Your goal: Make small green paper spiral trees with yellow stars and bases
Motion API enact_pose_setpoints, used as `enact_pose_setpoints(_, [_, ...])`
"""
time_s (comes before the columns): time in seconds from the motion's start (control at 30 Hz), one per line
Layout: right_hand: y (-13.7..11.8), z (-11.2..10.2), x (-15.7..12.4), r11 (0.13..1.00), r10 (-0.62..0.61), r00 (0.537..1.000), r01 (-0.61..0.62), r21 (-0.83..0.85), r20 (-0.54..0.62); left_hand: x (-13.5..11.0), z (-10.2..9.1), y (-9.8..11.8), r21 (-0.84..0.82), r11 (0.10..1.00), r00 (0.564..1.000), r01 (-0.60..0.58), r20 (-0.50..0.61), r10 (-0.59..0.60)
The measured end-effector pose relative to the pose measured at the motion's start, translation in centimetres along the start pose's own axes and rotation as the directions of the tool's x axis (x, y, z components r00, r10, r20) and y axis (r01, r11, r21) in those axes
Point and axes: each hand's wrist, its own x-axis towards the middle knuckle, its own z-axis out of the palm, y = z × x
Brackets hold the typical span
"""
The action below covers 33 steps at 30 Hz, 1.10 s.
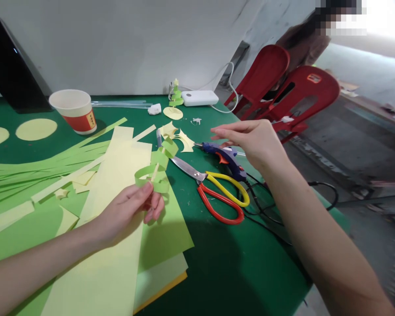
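My left hand [131, 208] pinches a curled green paper spiral [166, 153] with a pale paper strip inside it. The spiral rises from my fingertips above stacked paper sheets. My right hand [250, 138] hangs over a blue glue gun [228, 160], its fingers stretched out and nothing visible in them; I cannot tell whether they touch the gun. Between my hands lie scissors [202, 177] with one red and one yellow handle, blades partly behind the spiral. Pale paper scraps [186, 141] lie near the glue gun's nozzle.
A paper cup [75, 112], pale paper discs [36, 129] and a black phone-like slab [15, 66] stand or lie at left. Behind are a small green paper tree [175, 94] and a white power strip [200, 97]. Black cables [261, 206] trail right, near red chairs [307, 94] and a person.
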Motion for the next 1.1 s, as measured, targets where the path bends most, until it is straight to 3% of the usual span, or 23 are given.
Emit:
enact_pose_setpoints(0.2, [0.3,0.2,0.5,0.974,0.172,0.982,-0.181,0.135,0.081,0.0,0.1,0.1,0.022,1.0,1.0,0.002,-0.006,-0.002])
enact_pose_setpoints(0.37, [0.7,0.1,0.8,0.969,0.196,0.974,-0.21,0.127,0.113,0.1,0.1,0.1,0.045,0.999,1.0,-0.006,-0.008,0.006])
enact_pose_setpoints(0.57, [0.6,-0.1,0.7,0.984,0.124,0.985,-0.138,0.114,0.12,0.1,0.0,0.1,0.045,0.999,1.0,-0.005,-0.011,0.005])
enact_pose_setpoints(0.83, [-0.3,-0.2,0.6,0.993,-0.037,0.999,0.032,-0.115,-0.038,0.0,-0.2,0.1,0.043,0.999,1.0,0.005,0.01,-0.005])
enact_pose_setpoints(1.0, [0.0,0.5,4.7,0.965,-0.098,0.995,0.091,-0.246,-0.018,-0.1,-0.2,0.1,0.037,0.999,1.0,0.005,-0.007,-0.005])
enact_pose_setpoints(1.1, [0.4,1.4,7.9,0.932,-0.064,0.995,0.089,-0.351,0.08,-0.1,-0.2,0.1,0.03,1.0,1.0,0.005,-0.01,-0.005])
